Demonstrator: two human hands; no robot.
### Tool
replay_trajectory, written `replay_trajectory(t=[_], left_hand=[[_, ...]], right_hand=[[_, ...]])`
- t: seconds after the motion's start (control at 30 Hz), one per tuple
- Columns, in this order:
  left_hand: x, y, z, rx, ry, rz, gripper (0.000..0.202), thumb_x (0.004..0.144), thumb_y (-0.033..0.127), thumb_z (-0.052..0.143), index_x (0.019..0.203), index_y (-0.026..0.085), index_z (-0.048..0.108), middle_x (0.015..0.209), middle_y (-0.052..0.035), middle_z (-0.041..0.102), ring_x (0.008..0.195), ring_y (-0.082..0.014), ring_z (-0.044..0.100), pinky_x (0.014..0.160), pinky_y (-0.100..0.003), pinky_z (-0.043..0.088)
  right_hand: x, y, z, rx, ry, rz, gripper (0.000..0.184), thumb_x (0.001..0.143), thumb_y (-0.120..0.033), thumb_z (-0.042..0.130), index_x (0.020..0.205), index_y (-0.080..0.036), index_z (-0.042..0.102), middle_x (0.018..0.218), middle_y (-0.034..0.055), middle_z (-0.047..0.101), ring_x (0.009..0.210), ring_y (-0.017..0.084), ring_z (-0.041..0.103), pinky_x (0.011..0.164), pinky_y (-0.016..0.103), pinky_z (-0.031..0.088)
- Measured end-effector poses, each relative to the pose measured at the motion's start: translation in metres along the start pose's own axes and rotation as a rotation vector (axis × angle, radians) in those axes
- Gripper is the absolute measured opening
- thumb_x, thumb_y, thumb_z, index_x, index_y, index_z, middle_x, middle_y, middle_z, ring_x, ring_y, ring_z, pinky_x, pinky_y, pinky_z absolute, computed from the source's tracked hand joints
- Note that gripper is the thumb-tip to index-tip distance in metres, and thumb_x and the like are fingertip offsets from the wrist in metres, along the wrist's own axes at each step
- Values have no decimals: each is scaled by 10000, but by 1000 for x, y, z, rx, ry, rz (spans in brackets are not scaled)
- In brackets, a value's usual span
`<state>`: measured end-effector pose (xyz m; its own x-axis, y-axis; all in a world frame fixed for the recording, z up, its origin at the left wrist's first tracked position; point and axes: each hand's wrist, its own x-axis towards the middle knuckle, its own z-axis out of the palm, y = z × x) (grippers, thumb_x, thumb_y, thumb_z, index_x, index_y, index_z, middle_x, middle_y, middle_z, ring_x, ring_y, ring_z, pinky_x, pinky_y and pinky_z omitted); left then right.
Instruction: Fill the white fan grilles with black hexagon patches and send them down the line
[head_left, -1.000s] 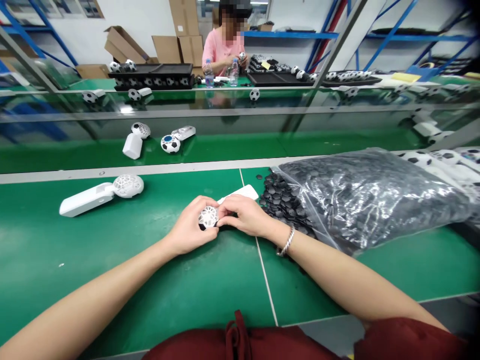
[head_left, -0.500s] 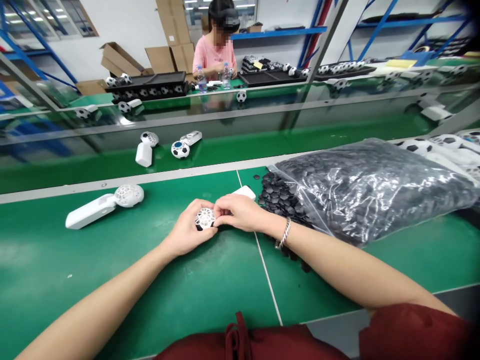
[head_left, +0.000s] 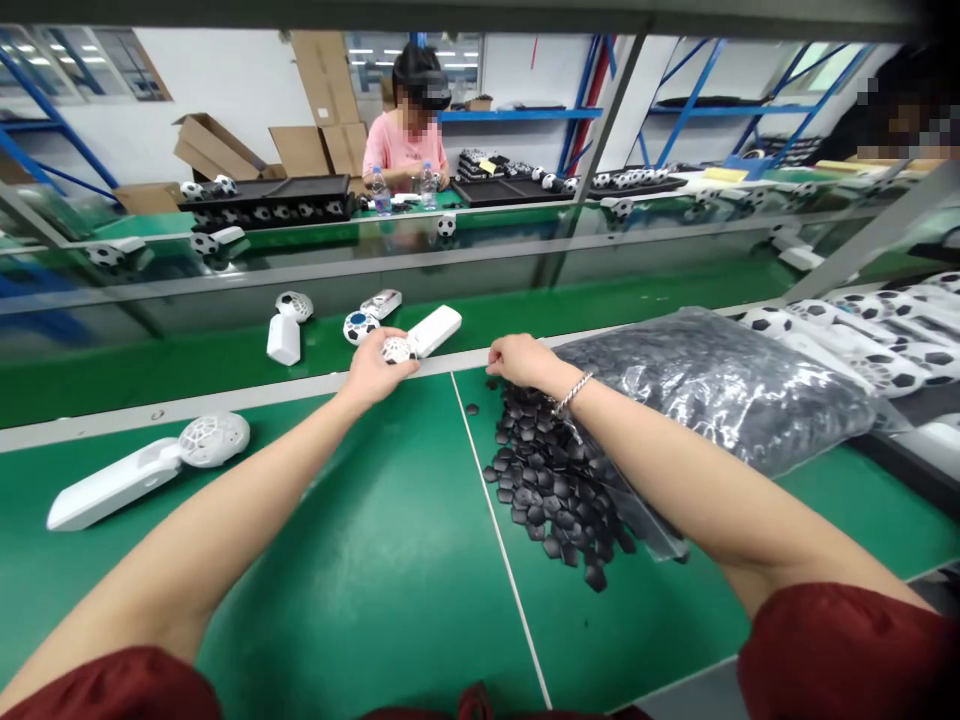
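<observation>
Both bare forearms reach up from the lower corners of the frame toward its middle, nearly straight, over the green tabletop [head_left: 360, 560]. The left hand [head_left: 373, 368] sits just left of centre at the far edge of the near mat, fingers curled shut around the round lattice head of a white handheld fan [head_left: 414, 339]; the fan's flat handle sticks out past the fingers toward the upper right, over the grey strip beside the belt. The right hand [head_left: 519, 360] lies just right of centre, palm down, fingers bent and drawn together at the upper edge of a spill of small black hexagon pieces [head_left: 551, 480]; whether it pinches a piece cannot be told. A silver bracelet [head_left: 572, 391] circles that wrist.

The black pieces fan out from the mouth of a clear plastic bag [head_left: 720, 385], which lies full of them in the right middle of the frame. One loose piece lies apart, just left of the heap. At the left, a second white fan [head_left: 142, 468] lies flat on the tabletop, well apart from both hands. Two more fans [head_left: 322, 322] lie on the belt beyond the left hand, one with a football-patterned head. In the upper middle another person [head_left: 405, 140] sits at a far bench among black trays [head_left: 270, 195].
</observation>
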<state>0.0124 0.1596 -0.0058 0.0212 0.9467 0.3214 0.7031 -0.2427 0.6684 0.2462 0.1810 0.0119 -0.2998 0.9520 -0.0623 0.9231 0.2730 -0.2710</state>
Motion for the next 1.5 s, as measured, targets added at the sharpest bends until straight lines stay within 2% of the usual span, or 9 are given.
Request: replay_trajectory(t=[0.13, 0.27, 0.4, 0.57, 0.7, 0.87, 1.2, 1.33, 1.5], left_hand=[[57, -2, 32, 41, 50, 44, 492, 618, 298, 655, 1052, 113, 516, 1079, -123, 542, 1017, -286, 513, 876, -405, 399], [58, 12, 25, 75, 48, 121, 712, 590, 344, 700, 1205, 111, 427, 1243, -145, 454, 1176, -299, 393, 998, -409, 292], [5, 4, -53, 193, 25, 193, 765, 674, 485, 629, 1300, 166, 326, 1335, -106, 381, 1215, -277, 358, 997, -393, 304], [-70, -53, -169, 555, -60, -132, 919, 554, 662, 613, 1300, 224, 300, 1333, -59, 403, 1218, -348, 334, 991, -490, 273], [-100, -97, -197, 541, -219, -210, 808, 491, 655, 635, 1138, 197, 484, 1107, -20, 599, 1046, -322, 523, 892, -429, 407], [-110, -90, -167, 535, -264, -228, 616, 601, 508, 616, 1114, 185, 507, 1085, -103, 610, 974, -321, 569, 797, -415, 448], [-134, 37, -49, 307, -382, -44, 756, 695, 439, 555, 1342, 188, 257, 1264, -140, 431, 1057, -318, 508, 824, -405, 432], [-136, 44, -30, 409, -383, -20, 826, 708, 441, 530, 1387, 190, 133, 1210, -140, 414, 1092, -337, 449, 824, -424, 427], [-137, 40, -24, 486, -363, 47, 835, 720, 444, 523, 1387, 160, 109, 1196, -155, 412, 1106, -338, 403, 840, -444, 413]], right_hand=[[3, 6, 13, 3, -83, 8, 214, 654, -299, 692, 837, -192, 661, 776, 26, 682, 680, 141, 609, 574, 201, 407], [6, 5, 21, 1, -108, -22, 181, 646, -251, 705, 805, -179, 660, 736, 17, 674, 667, 121, 605, 551, 178, 394], [3, 5, 21, -16, -98, -78, 109, 659, -236, 689, 725, -154, 658, 660, 33, 648, 625, 138, 585, 530, 206, 381], [-22, -6, 4, -14, -44, -256, 40, 674, -161, 650, 639, -173, 636, 639, 15, 624, 639, 141, 560, 576, 227, 372], [-54, -31, -13, 94, 30, -354, 104, 772, -211, 555, 818, -186, 646, 727, 16, 649, 678, 144, 570, 613, 239, 395], [-92, -60, -12, 275, 36, -435, 155, 795, -182, 509, 884, -205, 634, 871, 18, 670, 777, 150, 597, 699, 258, 434], [-110, -66, 15, 316, -98, -503, 180, 812, -125, 451, 892, -185, 601, 801, 36, 654, 718, 143, 595, 662, 262, 432], [-112, -61, 20, 507, -86, -352, 116, 851, -190, 418, 885, -186, 529, 729, 7, 635, 646, 117, 591, 602, 235, 435], [-113, -65, 29, 519, 107, -457, 50, 793, -207, 543, 789, -186, 588, 787, 18, 599, 739, 130, 547, 670, 251, 423]])
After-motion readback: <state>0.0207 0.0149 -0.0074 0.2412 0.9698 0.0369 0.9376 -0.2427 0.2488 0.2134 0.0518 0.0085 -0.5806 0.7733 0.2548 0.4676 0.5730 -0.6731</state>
